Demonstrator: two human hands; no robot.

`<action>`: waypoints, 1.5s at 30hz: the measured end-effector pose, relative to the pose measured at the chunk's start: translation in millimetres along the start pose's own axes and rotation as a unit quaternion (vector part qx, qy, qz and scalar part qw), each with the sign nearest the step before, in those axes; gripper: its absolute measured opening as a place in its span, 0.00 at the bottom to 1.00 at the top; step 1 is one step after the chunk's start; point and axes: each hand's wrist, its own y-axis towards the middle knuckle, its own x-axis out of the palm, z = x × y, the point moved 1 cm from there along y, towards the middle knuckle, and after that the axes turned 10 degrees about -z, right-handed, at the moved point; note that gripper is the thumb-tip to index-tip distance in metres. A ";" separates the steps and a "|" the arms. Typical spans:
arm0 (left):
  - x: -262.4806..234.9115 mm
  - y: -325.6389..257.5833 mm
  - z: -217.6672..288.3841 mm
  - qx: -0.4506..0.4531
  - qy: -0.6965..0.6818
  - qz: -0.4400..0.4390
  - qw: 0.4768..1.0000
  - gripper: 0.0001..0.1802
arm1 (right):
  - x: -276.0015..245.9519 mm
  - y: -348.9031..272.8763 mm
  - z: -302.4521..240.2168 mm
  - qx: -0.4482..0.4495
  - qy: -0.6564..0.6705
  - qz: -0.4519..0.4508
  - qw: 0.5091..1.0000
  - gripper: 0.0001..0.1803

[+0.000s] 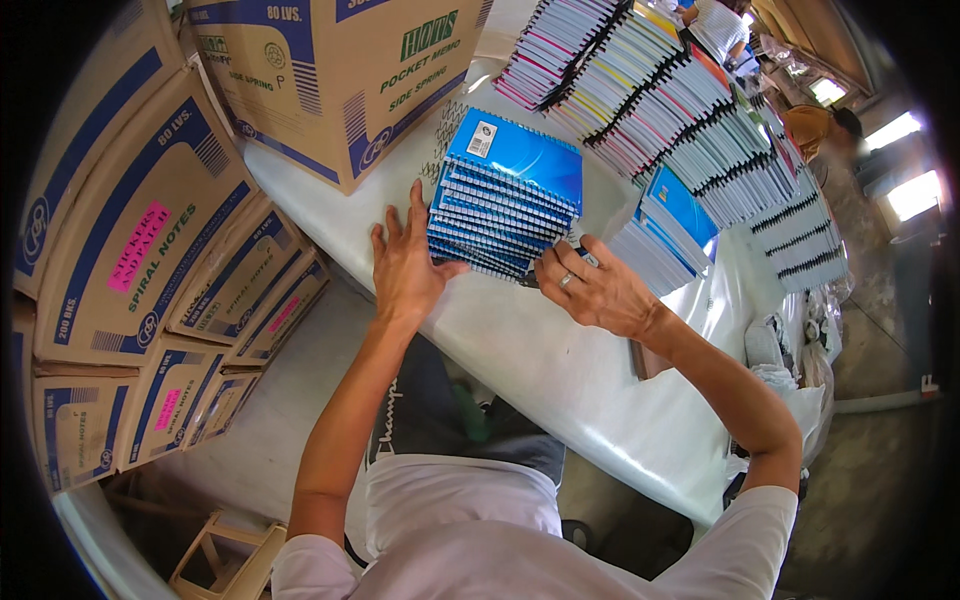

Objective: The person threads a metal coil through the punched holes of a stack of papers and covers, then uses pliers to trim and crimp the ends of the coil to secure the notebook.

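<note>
A stack of blue spiral notebooks point(505, 205) sits on the white table point(560, 380), just above the picture's centre. The left hand point(405, 265) lies flat at its nine o'clock side, fingers spread, thumb tucked under the lowest covers. The right hand point(595, 290) curls at the five o'clock corner, fingers closed against the edge. Squaring the pile likely calls for even pressure from both sides, spines aligned. Long rows of fanned notebooks point(680, 120) run toward two o'clock; printed cartons point(150, 250) crowd nine o'clock.
</note>
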 end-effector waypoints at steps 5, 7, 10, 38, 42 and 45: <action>-0.4 -0.6 -1.1 0.002 -0.013 -0.002 1.000 0.68 | -1.5 2.3 8.1 -0.042 -0.013 0.005 0.999 0.17; -0.5 -0.2 -0.8 0.006 -0.015 -0.003 1.000 0.68 | 0.1 3.8 6.5 -0.034 -0.013 0.014 0.999 0.15; 0.8 -0.4 -1.9 0.013 -0.014 0.005 1.000 0.68 | -5.0 4.5 -0.5 -0.010 0.025 0.010 1.000 0.13; 1.6 -11.5 16.2 -0.011 -0.038 0.064 0.997 0.70 | -27.6 10.7 5.0 -0.023 -0.007 -0.072 0.997 0.20; 8.6 -13.3 19.2 -0.021 -0.049 0.079 0.995 0.70 | -17.5 7.9 9.3 -0.036 -0.022 -0.069 0.997 0.20; 10.8 -13.3 18.6 -0.019 -0.057 0.082 0.995 0.70 | -14.3 6.5 9.6 -0.036 -0.027 -0.072 0.996 0.20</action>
